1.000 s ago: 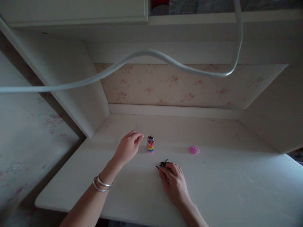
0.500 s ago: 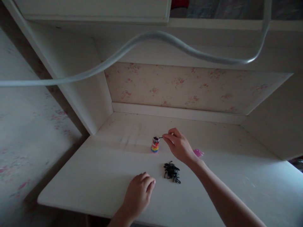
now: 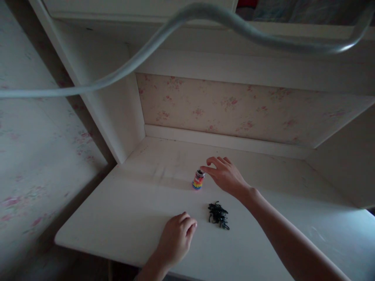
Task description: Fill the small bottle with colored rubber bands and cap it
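Note:
A small clear jar (image 3: 198, 180) with rainbow layers of tiny elastic bands stands upright mid-desk, its mouth uncovered. My right hand (image 3: 224, 175) reaches over the jar's mouth, thumb and forefinger pinched at the top, the other fingers spread; whatever is in the pinch is too small to see. A loose pile of black elastic bands (image 3: 218, 214) lies nearer to me on the white desk (image 3: 117, 218). My left hand (image 3: 177, 239) rests on the desk left of the pile, fingers loosely curled, holding nothing that I can see.
The desk sits in a white alcove with a floral back panel (image 3: 234, 107) and side walls. A grey cable (image 3: 140, 58) hangs across the top of the view. The desk's front edge runs at the lower left.
My right hand moved down from beside the jar onto its mouth, and the black band it pinched no longer shows. The pink lid is now hidden behind that hand. My left hand stayed put.

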A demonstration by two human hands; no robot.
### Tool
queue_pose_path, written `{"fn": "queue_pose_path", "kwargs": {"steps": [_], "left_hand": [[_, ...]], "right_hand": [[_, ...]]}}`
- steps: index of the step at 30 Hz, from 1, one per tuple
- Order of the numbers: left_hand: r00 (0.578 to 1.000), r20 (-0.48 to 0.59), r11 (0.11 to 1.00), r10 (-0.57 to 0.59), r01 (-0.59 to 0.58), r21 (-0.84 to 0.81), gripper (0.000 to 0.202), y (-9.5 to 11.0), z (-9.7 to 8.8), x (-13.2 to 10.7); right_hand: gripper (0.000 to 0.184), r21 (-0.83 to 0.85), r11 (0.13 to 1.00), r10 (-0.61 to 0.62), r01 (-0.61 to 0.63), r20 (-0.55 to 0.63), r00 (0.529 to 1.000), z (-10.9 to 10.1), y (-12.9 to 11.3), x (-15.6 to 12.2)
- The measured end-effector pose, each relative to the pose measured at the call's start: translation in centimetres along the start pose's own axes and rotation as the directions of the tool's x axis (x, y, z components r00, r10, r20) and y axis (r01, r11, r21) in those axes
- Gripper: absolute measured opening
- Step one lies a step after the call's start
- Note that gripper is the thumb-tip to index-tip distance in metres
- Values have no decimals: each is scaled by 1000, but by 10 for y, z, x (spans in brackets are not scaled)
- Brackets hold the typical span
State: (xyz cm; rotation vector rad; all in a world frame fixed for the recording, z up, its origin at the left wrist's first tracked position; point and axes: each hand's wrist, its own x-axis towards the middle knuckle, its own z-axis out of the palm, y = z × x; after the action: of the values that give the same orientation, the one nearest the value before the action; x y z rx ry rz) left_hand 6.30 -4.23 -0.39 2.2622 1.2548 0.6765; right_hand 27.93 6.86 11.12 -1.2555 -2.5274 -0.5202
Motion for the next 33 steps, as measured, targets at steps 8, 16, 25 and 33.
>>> {"fn": "queue_pose_path", "kwargs": {"steps": [8, 16, 25, 33], "left_hand": [[999, 0, 996, -36, 36, 85, 18, 4, 6, 2], [994, 77, 986, -80, 68, 152, 6, 32, 15, 17], [990, 80, 968, -114, 92, 234, 7, 47, 31, 37], [996, 38, 977, -81, 72, 201, 17, 40, 24, 41]], "right_hand": [[26, 345, 904, 309, -251, -125, 943, 6, -8, -40], [23, 613, 654, 513, -444, 72, 855, 30, -56, -129], [20, 449, 659, 615, -604, 142, 776, 44, -78, -201], [23, 378, 734, 544, -563, 169, 822, 57, -77, -194]]}}
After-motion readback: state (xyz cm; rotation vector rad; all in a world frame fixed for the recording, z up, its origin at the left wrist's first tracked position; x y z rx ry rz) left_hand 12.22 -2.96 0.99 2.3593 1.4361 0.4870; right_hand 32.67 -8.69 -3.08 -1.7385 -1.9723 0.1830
